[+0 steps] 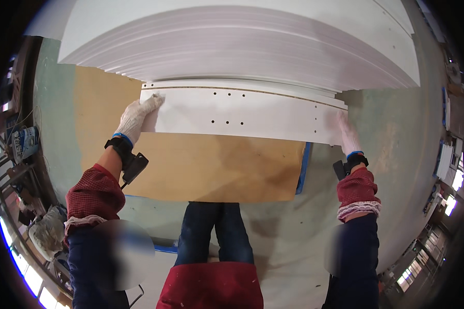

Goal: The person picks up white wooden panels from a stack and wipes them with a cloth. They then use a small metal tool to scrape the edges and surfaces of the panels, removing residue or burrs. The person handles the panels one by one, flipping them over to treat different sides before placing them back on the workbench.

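A long white board (278, 114) with small drilled holes and a thin brown groove along its far edge spans the space between my hands. My left hand (137, 114), in a white knitted glove, grips its left end, with the thumb on the upper face. At the right end, my gloved right hand (347, 130) is closed about the board's short edge; its fingers are partly hidden. Just beyond lies another white panel, mostly covered. Behind it rises a tall stack of white boards (242, 49).
Brown cardboard (232, 165) lies under the board, with a blue strip (303, 167) at its right edge. The floor (392, 154) is greenish grey. A bucket (25, 143), a plastic bag (47, 232) and racking stand along the left side.
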A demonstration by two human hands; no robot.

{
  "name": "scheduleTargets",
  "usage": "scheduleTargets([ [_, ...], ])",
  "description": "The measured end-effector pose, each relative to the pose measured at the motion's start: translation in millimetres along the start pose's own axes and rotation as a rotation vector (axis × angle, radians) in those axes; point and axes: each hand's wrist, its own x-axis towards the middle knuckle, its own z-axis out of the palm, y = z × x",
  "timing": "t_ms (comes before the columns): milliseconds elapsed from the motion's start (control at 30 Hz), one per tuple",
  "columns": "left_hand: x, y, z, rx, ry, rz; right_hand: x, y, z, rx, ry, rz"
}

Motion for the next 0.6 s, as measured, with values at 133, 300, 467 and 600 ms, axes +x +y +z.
scheduleTargets([
  [133,-20,10,5,-0.022,0.077,-0.062,15,-13,5,0.049,-0.107,0.179],
  [300,-15,11,12,0.029,0.127,0.017,16,10,7,-0.118,0.037,-0.174],
  [467,-5,4,5,0.167,0.133,0.05,12,7,16,-0.111,0.102,-0.105],
  [600,-2,2,5,0.233,0.141,-0.005,11,8,14,-0.022,0.072,-0.071],
])
